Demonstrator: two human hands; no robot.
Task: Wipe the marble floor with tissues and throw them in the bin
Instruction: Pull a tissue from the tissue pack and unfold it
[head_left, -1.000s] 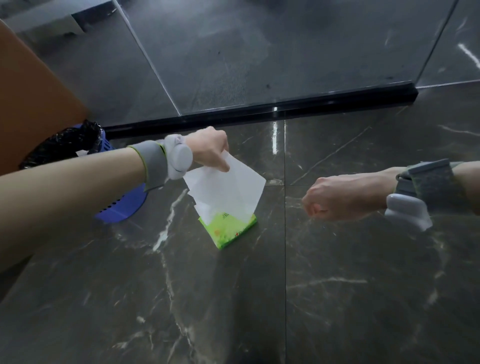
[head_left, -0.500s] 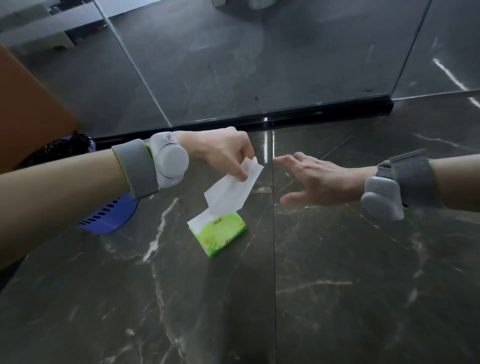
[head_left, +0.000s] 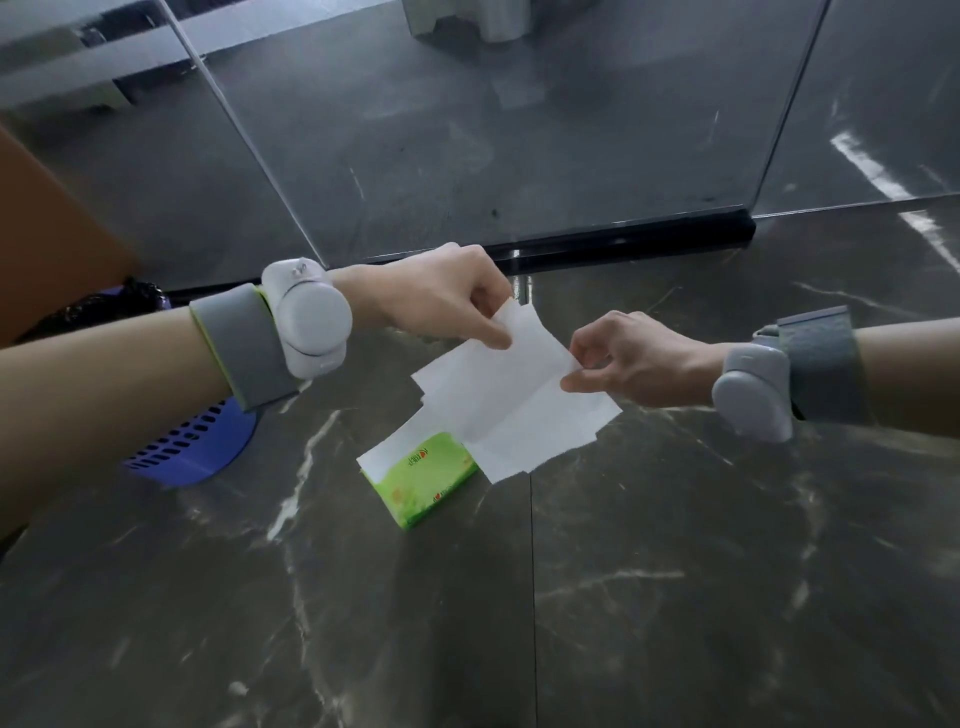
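Head view: both hands are on one white tissue (head_left: 514, 400), held in the air. The left hand (head_left: 441, 296) pinches its top edge between thumb and curled fingers. The right hand (head_left: 639, 358) pinches the right-hand edge between thumb and forefinger. The sheet hangs spread between them, creased, its lower corner hanging in front of the green tissue pack (head_left: 421, 473). That pack lies flat on the dark marble floor (head_left: 675, 571), white paper showing at its open end. To the left, partly hidden behind the left forearm, stands the blue slotted bin (head_left: 192, 441) with a black liner (head_left: 104, 306). Grey straps with pale devices sit on both wrists.
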